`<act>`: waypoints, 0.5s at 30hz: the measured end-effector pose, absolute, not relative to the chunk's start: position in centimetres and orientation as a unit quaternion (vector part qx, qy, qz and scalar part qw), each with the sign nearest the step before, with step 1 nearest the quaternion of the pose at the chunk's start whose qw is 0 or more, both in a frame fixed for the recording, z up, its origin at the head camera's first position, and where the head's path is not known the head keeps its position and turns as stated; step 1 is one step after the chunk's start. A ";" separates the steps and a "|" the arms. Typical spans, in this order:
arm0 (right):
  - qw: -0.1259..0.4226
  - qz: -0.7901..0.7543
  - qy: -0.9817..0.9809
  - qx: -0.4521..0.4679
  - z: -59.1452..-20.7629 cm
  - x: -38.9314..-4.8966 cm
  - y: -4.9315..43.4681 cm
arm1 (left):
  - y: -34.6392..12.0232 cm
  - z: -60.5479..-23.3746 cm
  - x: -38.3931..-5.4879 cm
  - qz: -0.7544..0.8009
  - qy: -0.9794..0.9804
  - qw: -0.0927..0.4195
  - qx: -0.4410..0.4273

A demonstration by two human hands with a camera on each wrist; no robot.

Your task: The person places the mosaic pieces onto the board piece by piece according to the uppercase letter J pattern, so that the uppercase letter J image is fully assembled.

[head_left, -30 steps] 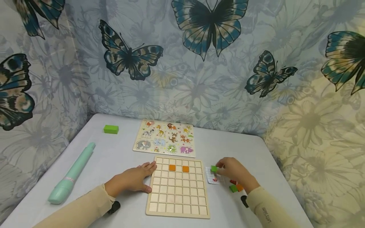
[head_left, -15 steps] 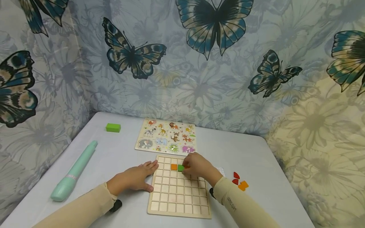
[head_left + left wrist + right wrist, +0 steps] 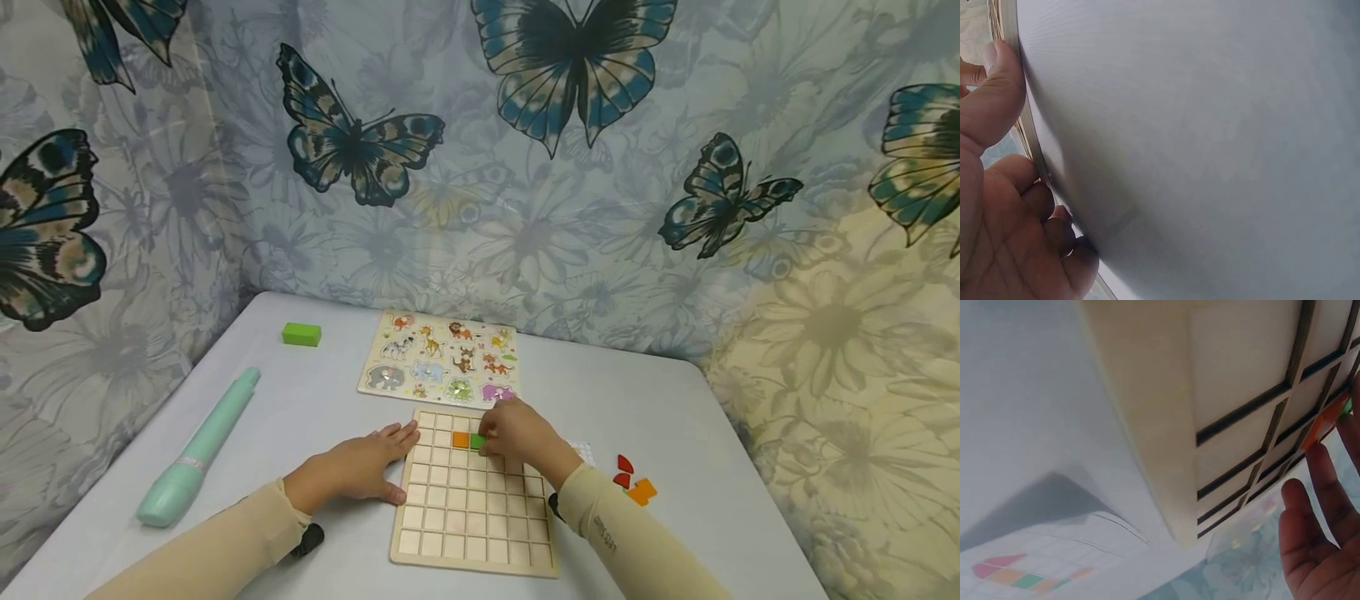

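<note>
A wooden grid board [image 3: 453,546] lies on the table before me. My left hand [image 3: 358,468] rests at its left side, fingers spread, with the thumb and fingertips touching the rim. Over the board's second row, my right hand [image 3: 517,432] pinches a green square tile [image 3: 476,441]; it sits beside an orange square tile [image 3: 460,439]. A second orange tile [image 3: 1322,425] shows in the right wrist view, next to the green one; in the head view the right hand covers it.
Right of the board lies a pattern card [image 3: 583,452], partly behind the right wrist. Red pieces [image 3: 625,464] and orange tiles [image 3: 641,492] lie farther right. An animal puzzle [image 3: 442,358], a green block [image 3: 302,334] and a mint-green folded umbrella-like object [image 3: 198,454] are around.
My right hand has carried the green tile from above the card leftward to the cell between the two orange tiles, staying there over the last half second. The left hand has kept its place.
</note>
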State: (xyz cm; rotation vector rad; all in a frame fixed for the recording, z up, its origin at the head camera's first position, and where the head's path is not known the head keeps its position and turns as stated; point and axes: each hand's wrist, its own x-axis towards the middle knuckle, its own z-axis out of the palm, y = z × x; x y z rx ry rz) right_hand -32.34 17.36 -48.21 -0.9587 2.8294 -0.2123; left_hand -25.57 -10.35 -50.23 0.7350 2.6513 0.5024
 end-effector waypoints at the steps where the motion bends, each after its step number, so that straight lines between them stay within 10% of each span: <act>1: 0.074 -0.072 0.942 -0.319 -48.1 -32.4 17.4 | -10.3 -50.3 -25.6 0.176 0.935 0.170 0.259; 15: 0.047 -0.164 0.973 -0.157 -45.7 -28.8 29.7 | -10.1 -50.1 -25.5 0.180 0.932 0.169 0.266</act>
